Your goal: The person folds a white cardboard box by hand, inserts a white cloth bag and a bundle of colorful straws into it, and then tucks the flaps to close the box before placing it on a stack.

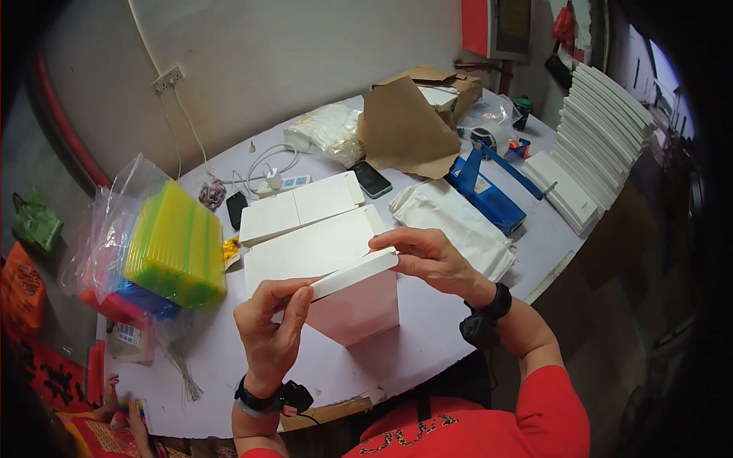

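A white cardboard box [357,309] stands upright near the front of the table, its narrow edge strip facing up. My left hand [269,324] pinches the left end of that strip between thumb and fingers. At the strip's right end, my right hand [431,258] grips the corner the same way. Just behind the box lies a flat white box [309,250], partly hidden by it. Farther back is another white box [301,208]. Folded white cloth or bags [456,229] lie to the right of my right hand.
Yellow-green plastic pieces [175,248] in a clear bag stand at left. A tall stack of white boxes [603,137] rises at right, near a blue box [489,195]. Brown paper [408,126], a phone [371,179] and a power strip [286,185] lie behind. Another person's hands [137,424] show lower left.
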A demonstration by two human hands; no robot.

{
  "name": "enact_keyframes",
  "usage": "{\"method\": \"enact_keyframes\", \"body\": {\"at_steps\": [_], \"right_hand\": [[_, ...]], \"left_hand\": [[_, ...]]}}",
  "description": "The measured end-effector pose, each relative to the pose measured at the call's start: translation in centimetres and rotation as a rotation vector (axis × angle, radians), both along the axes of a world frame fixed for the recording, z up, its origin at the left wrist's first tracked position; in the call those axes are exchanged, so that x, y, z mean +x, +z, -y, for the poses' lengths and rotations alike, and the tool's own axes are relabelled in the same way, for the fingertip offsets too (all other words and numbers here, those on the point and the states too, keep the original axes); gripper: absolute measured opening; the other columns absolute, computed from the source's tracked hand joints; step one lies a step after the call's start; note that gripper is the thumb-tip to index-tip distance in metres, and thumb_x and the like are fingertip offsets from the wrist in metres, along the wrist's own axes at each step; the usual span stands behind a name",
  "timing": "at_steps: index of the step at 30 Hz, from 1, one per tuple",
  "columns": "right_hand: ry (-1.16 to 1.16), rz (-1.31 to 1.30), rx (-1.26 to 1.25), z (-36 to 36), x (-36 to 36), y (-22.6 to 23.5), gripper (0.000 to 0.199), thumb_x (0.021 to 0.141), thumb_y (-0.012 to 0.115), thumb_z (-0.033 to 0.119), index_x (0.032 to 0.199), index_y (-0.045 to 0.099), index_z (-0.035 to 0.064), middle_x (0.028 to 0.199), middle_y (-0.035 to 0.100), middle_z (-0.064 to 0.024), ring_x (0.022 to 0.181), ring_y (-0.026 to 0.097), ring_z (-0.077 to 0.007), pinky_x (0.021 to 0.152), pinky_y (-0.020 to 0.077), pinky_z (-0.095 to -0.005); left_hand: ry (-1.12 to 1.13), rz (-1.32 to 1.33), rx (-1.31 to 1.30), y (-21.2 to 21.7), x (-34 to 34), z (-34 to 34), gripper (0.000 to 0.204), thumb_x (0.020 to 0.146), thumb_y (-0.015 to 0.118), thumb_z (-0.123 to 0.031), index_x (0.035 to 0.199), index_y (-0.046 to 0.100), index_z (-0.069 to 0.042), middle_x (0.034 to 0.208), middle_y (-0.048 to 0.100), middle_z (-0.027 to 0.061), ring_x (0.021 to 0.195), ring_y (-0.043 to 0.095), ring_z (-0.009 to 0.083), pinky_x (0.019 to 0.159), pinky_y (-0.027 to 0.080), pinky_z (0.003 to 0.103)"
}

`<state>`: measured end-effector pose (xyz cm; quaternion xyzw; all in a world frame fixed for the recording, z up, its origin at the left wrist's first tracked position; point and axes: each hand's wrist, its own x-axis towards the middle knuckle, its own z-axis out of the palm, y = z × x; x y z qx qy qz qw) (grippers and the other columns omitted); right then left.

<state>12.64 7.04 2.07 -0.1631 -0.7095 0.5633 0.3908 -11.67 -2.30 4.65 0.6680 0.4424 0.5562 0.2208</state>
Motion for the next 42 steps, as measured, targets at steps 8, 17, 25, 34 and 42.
{"method": "enact_keyframes", "body": {"at_steps": [8,17,25,34,42], "right_hand": [[-0.098,-0.083,-0.108,0.9,-1.3,0.3,0.036,0.088,0.052,0.004,0.123,0.057,0.0003,0.103,0.059,-0.002,0.094,0.053,-0.0071,0.082,0.0458,-0.0255],[-0.063,0.045,-0.08,0.8,-0.5,2.0,0.023,0.091,0.058,0.009,0.111,0.06,-0.0002,0.097,0.061,-0.0019,0.084,0.053,-0.0062,0.074,0.0448,-0.0231],[-0.054,0.087,0.016,0.1,-0.7,3.9,0.015,0.09,0.064,0.015,0.091,0.063,0.0001,0.077,0.061,-0.0013,0.069,0.051,-0.0071,0.061,0.0413,-0.0228],[-0.077,0.214,0.259,-0.2,-0.4,4.7,0.011,0.087,0.068,0.012,0.089,0.064,0.0014,0.074,0.063,-0.0031,0.067,0.057,-0.0101,0.062,0.0456,-0.0237],[-0.211,0.042,0.792,-1.0,-0.1,2.5,0.011,0.082,0.071,0.009,0.087,0.065,0.0014,0.078,0.068,-0.0084,0.068,0.066,-0.0211,0.06,0.0497,-0.0278]], "left_hand": [[0.056,-0.013,0.197,-1.0,0.8,-0.3,0.003,0.089,0.063,0.0,0.092,0.062,0.001,0.083,0.069,0.0084,0.064,0.058,0.0066,0.059,0.047,0.02],[0.073,-0.024,0.153,-0.9,1.0,0.7,0.006,0.087,0.064,0.001,0.092,0.061,0.002,0.083,0.069,0.0083,0.064,0.058,0.0063,0.06,0.048,0.02],[0.05,-0.018,0.143,-0.8,1.1,1.2,0.006,0.088,0.064,0.001,0.092,0.06,0.002,0.084,0.069,0.0083,0.066,0.058,0.006,0.06,0.048,0.02],[-0.134,0.116,-0.077,0.5,-0.4,0.5,0.007,0.086,0.065,0.003,0.093,0.062,0.003,0.085,0.068,0.0075,0.068,0.059,0.0067,0.06,0.049,0.02],[-0.111,0.002,0.057,1.0,-0.1,-0.2,0.008,0.085,0.065,0.004,0.092,0.065,0.002,0.092,0.067,0.0098,0.076,0.063,0.011,0.063,0.051,0.022]]}}
